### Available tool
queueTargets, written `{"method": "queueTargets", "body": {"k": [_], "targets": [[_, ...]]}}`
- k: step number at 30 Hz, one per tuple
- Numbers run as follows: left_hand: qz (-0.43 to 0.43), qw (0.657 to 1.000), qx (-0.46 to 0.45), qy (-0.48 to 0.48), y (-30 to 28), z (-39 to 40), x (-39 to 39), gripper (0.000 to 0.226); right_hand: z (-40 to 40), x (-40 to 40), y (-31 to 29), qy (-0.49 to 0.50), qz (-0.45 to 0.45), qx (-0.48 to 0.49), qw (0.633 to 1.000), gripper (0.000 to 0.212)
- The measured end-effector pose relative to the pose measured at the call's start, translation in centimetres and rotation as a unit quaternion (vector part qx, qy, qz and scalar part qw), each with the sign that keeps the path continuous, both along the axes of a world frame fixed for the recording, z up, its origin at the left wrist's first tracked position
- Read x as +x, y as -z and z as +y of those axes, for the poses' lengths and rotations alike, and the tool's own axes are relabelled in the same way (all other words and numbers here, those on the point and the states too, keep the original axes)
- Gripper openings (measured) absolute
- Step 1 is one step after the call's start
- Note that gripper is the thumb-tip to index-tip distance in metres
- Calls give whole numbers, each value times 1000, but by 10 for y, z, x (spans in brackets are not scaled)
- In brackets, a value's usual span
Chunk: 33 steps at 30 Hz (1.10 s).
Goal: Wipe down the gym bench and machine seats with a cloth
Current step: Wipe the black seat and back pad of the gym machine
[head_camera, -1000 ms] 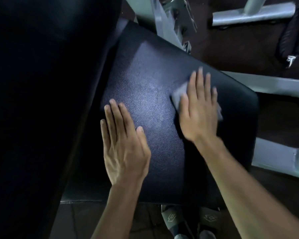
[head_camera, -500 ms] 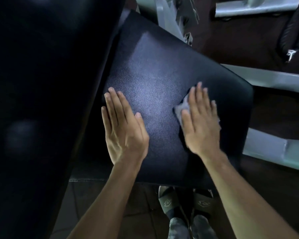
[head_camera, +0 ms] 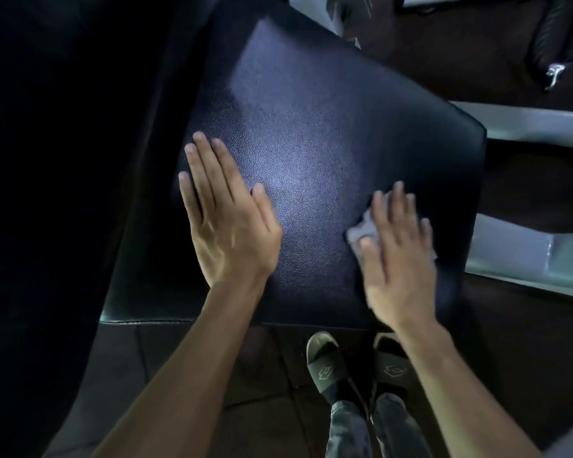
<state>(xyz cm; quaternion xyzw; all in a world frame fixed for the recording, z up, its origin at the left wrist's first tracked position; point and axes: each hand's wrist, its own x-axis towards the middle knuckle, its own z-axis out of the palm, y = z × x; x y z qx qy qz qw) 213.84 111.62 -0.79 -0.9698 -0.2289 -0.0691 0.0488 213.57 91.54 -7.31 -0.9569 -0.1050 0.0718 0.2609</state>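
Observation:
A black padded machine seat (head_camera: 328, 133) fills the middle of the head view, its textured vinyl catching light. My right hand (head_camera: 401, 259) lies flat near the seat's front right, pressing a small grey cloth (head_camera: 361, 231) onto the pad; most of the cloth is hidden under the palm and fingers. My left hand (head_camera: 229, 219) rests flat on the seat's left part, fingers together, with nothing in it.
A tall black back pad (head_camera: 63, 193) rises along the left. Pale metal frame bars (head_camera: 526, 123) run along the right, with another bar (head_camera: 516, 259) lower down. A dark ribbed handle with a clip (head_camera: 554, 44) lies top right. My sandalled feet (head_camera: 325, 361) stand on the dark tiled floor.
My right hand has slid the cloth from the seat's far middle toward the front right edge. My left hand stays flat on the left part.

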Motion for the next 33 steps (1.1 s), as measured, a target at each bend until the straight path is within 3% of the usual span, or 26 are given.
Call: {"method": "queueTargets", "body": {"k": [3, 5, 7, 11, 13, 17, 20, 24, 28, 30, 33], "targets": [[-3, 1000, 11, 3, 2, 1, 0, 69, 10, 35, -1, 131, 24, 14, 991, 63], [-2, 1000, 18, 1, 3, 2, 0, 69, 27, 50, -9, 167, 36, 16, 985, 74], [-1, 1000, 19, 3, 3, 2, 0, 69, 39, 43, -15, 98, 10, 25, 995, 81], [12, 1000, 10, 10, -2, 2, -1, 69, 49, -4, -12, -67, -32, 91, 993, 60], [41, 999, -6, 20, -7, 4, -4, 68, 48, -25, -16, -80, -3, 140, 987, 54], [134, 984, -91, 70, -37, -1, -38, 65, 35, -43, -60, -33, 143, 251, 957, 47], [196, 962, -178, 60, -79, -19, -77, 60, 23, -42, -117, -75, 191, 206, 957, 43], [209, 938, -270, -60, -157, -35, -130, 40, 14, -47, -208, -224, 176, 108, 952, 37], [211, 912, -309, -167, -245, -41, -203, 31, 27, -77, -304, -400, 182, 20, 898, 35], [178, 900, -322, -235, -285, -38, -247, 29, 46, -102, -349, -478, 200, 27, 855, 37], [92, 855, -352, -369, -344, -32, -323, 25, 85, -152, -409, -590, 200, 40, 782, 40]]}}
